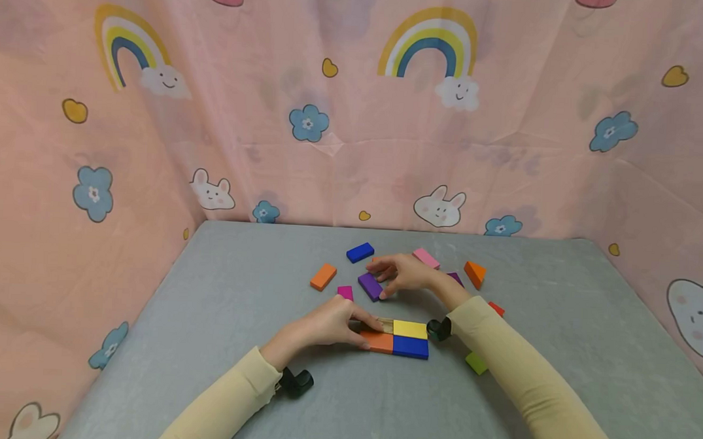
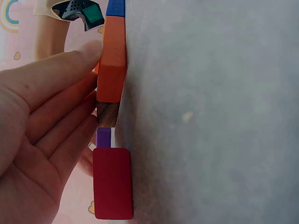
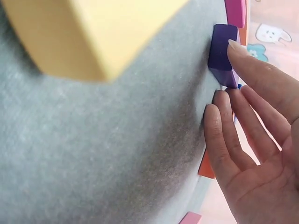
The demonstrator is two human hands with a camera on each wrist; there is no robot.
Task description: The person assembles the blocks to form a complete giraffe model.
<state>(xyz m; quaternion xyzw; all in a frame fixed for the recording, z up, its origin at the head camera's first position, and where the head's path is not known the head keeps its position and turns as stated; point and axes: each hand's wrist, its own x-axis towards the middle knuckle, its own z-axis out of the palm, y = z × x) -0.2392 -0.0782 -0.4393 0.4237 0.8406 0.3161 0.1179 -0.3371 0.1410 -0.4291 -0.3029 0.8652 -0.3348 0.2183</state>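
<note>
An orange block [image 1: 379, 342], a blue block [image 1: 411, 347], a yellow block [image 1: 410, 329] and a wood-brown block [image 1: 387, 326] lie edge to edge as a rectangle on the table. My left hand [image 1: 326, 322] rests at its left end, the thumb touching the orange block and the fingertips at the brown one. Farther back, my right hand [image 1: 407, 273] is at a purple block [image 1: 370, 286]. Its thumb touches that block in the right wrist view, while the other fingers [image 3: 224, 135] extend apart from it. A magenta block [image 1: 345, 292] lies just beyond the left hand.
Around the right hand lie another orange block [image 1: 323, 277], another blue block [image 1: 360, 252], a pink block [image 1: 426, 258] and an orange triangular block [image 1: 475, 275]. A green block [image 1: 477, 363] and a red block [image 1: 497, 309] sit by the right sleeve. A patterned curtain [image 1: 354, 167] borders the grey table.
</note>
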